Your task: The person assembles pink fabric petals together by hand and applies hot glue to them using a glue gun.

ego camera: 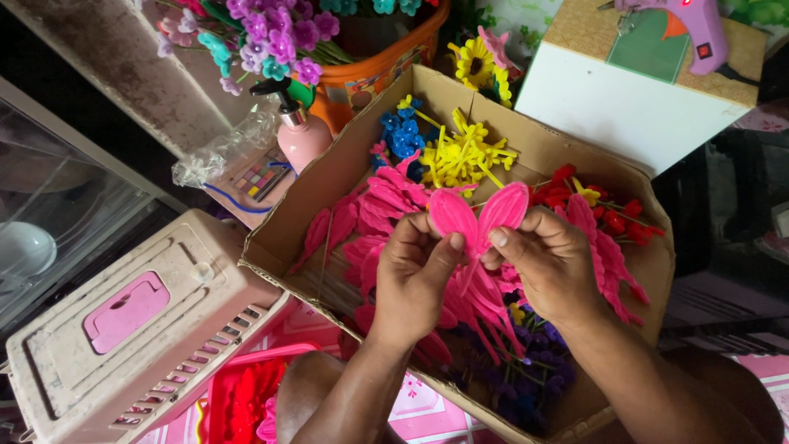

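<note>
Both hands pinch one pink chenille petal pair (479,215) above the middle of the box: left hand (415,275) closed on the left petal with thumb and forefinger, right hand (552,261) closed on the base of the right petal — thumb in front, fingers curled behind. Petals stand upright, spread like two rounded ears, joined where the fingertips meet.

Cardboard box (567,156) — largest item, open-topped, flaps raised, resting across the person's lap. Contents, by bulk: pink petal pieces (374,210) across the left and centre; purple pieces (534,374) at the near right corner; red flower pieces (612,215) at the right; yellow flower pieces (464,152) at the far middle; blue pieces (401,131) just left of the yellow.

Beige plastic case (123,337) with a pink latch lies left of the box, touching its near-left corner. White block (625,103) stands at the far right, a lilac glue gun (686,25) lying on top. Orange bucket (378,70) at the far middle holds purple and teal flowers (275,37). Pink pump bottle (302,136) stands just beside the box's far-left wall. Red tray (246,395) sits at the near edge, below the case
</note>
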